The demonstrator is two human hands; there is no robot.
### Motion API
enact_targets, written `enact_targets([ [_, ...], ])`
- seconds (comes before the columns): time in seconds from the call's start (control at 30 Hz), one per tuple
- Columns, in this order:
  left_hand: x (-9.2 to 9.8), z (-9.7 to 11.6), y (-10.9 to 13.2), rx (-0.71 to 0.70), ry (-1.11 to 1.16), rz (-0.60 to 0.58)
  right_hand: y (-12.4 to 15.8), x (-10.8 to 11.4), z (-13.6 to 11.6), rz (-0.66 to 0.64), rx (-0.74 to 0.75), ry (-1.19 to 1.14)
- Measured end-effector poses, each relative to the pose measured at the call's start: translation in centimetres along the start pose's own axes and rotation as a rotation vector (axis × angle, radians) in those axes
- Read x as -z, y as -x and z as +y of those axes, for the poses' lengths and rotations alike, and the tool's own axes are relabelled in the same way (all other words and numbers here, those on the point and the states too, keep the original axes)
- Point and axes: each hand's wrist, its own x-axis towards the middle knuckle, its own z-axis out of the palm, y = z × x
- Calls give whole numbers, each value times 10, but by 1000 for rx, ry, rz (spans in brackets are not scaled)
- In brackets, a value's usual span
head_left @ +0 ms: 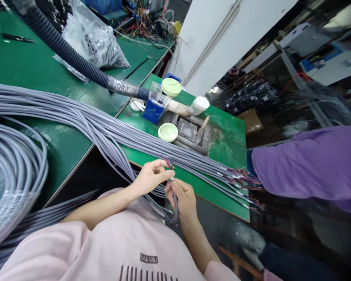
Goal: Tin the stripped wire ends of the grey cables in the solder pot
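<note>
A grey multi-core cable point(175, 203) bends up in front of my chest, its end fanned into thin coloured wires point(169, 160). My left hand point(153, 175) is closed on the wires, thumb and fingers pinching them near the white band at the sheath's end. Just below, my right hand point(183, 195) wraps round the grey sheath. Behind both hands a thick bundle of grey cables point(146, 142) runs across the green bench, with stripped coloured wire ends point(245, 177) hanging at its right end.
A solder pot point(188, 130) sits in a dirty frame beyond the bundle, near a light green tub point(167, 132), a white tub point(200, 104) and a blue box point(153, 111). A ribbed hose point(76, 58) arches overhead. Coiled cables point(14, 164) lie left; a purple-sleeved person point(310, 164) is right.
</note>
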Motion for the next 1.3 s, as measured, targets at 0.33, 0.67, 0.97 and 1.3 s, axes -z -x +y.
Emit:
enact_targets([
  [0.33,10,15,-1,-255,-279,233,-5,-9,-9,-9,-31,54],
  [0.67,11,17,-4,-393,-525,270,-14,-13,-7,-69,-151,-174],
  [0.97,17,6,2,-734,-726,157,-38,-16,-22,-212,-179,-546],
  [1.3,4,4,0,-485,-257,259,-51,-13,-28,-72,-42,-355],
])
